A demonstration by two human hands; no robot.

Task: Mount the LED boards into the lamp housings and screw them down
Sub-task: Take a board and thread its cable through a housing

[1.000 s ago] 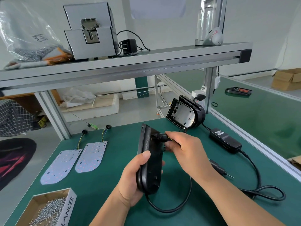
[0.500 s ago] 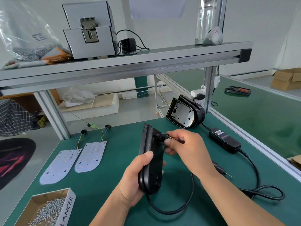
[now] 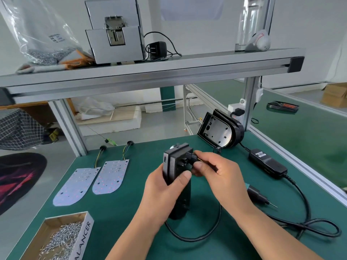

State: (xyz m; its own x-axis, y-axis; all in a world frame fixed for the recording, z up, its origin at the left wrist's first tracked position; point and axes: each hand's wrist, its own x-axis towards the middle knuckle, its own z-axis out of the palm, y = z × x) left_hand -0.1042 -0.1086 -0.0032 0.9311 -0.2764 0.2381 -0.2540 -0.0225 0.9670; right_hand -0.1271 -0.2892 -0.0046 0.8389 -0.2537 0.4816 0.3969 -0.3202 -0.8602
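Observation:
My left hand (image 3: 165,186) grips a black lamp housing (image 3: 174,166) held on edge above the green mat, thumb across its back. My right hand (image 3: 219,173) pinches the black cable gland (image 3: 193,158) at the housing's back; a black cable (image 3: 197,235) loops down from it. A second housing (image 3: 219,130) leans open-side forward against the frame post at the back. Two white LED boards (image 3: 78,184) (image 3: 112,175) with wire tails lie flat on the left of the mat. A cardboard box of screws (image 3: 62,239) stands at the near left.
A black power adapter (image 3: 266,163) and its cord (image 3: 308,222) lie to the right; an electric screwdriver (image 3: 261,197) pokes out behind my right wrist. An aluminium shelf (image 3: 150,72) overhead carries a screw feeder (image 3: 114,34) and a plastic bag (image 3: 41,34).
My left hand has turned the housing and slid higher on it, so its top end now faces me. My right hand stays on the cable gland.

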